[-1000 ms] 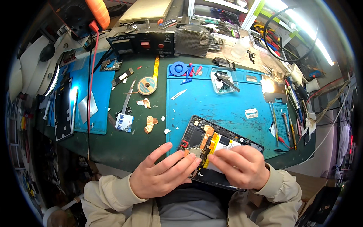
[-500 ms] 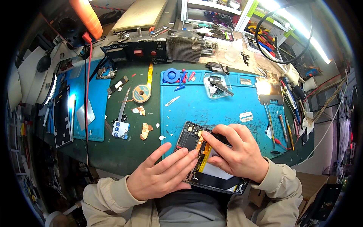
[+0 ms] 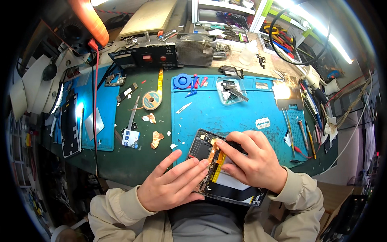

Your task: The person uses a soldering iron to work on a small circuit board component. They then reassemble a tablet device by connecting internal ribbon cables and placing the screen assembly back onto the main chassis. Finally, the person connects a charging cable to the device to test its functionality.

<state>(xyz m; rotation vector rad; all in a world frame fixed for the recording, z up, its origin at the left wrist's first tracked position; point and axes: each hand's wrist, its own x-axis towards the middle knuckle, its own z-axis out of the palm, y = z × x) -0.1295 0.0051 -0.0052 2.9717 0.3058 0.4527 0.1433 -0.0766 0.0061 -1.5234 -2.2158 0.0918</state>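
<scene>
An opened phone lies tilted between my hands at the mat's near edge, its inside facing up. Its pale battery has a yellow strip along one side. A copper-coloured foil strip runs across the upper part. My left hand stretches its fingers over the phone's left side, fingertips touching near the foil; its thumb is at the near edge. With the index fingertip pressed on the foil's upper end, my right hand wraps the phone's far right edge. Its thumb is bent above the battery.
Beyond the phone, the blue mat carries a razor blade, a scalpel blade and a clear tub of small parts. Left are a tape roll, tweezers and crumpled copper foil. Several tools stand right.
My hands and the phone stay almost in place, the right index finger still on the foil. The whole view has shifted very slightly.
</scene>
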